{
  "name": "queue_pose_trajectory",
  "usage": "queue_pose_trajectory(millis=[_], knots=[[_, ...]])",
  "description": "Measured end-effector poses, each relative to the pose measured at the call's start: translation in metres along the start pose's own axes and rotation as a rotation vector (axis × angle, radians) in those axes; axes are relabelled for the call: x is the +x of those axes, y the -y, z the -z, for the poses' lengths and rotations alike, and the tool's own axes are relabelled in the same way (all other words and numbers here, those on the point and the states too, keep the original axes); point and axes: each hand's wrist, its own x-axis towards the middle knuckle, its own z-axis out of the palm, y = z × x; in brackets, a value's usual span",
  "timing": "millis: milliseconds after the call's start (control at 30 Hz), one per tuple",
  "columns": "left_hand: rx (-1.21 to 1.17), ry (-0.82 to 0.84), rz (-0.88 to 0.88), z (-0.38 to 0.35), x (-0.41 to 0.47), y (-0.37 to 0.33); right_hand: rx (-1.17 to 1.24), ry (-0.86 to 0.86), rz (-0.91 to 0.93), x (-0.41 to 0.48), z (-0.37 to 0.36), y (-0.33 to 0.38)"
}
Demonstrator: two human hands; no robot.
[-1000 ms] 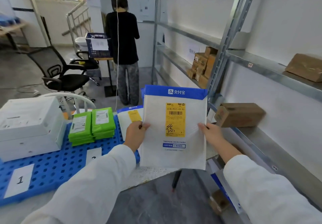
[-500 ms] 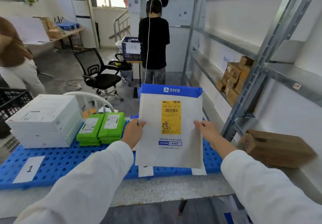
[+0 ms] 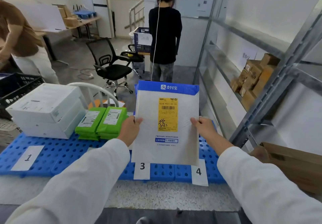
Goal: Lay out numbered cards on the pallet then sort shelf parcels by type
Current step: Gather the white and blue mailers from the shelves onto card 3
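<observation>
Lowered toward pallet [image 3: 52, 155], mailer [image 3: 165, 124] overhangs cards 3 [image 3: 142, 170] and 4 [image 3: 199, 173]; both hands' fingers [image 3: 196, 120] pinch its side edges.

White mailer [image 3: 167, 119] upright over blue pallet [image 3: 61, 154], cards 3/4.

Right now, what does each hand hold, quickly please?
Left hand: closed on the white mailer, left edge.
Right hand: closed on the same mailer, right edge.

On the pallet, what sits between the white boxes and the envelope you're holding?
In the head view, two stacks of green parcels lie side by side on the blue pallet, between the white boxes and the envelope.
</observation>
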Motion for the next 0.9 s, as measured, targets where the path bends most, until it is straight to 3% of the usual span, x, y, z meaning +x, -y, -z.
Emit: queue_pose_trajectory(millis=[900], knots=[[-0.072,0.087,0.260,-0.050,0.192,0.091,-0.109,0.087,-0.203,0.189,-0.110,-0.013]])
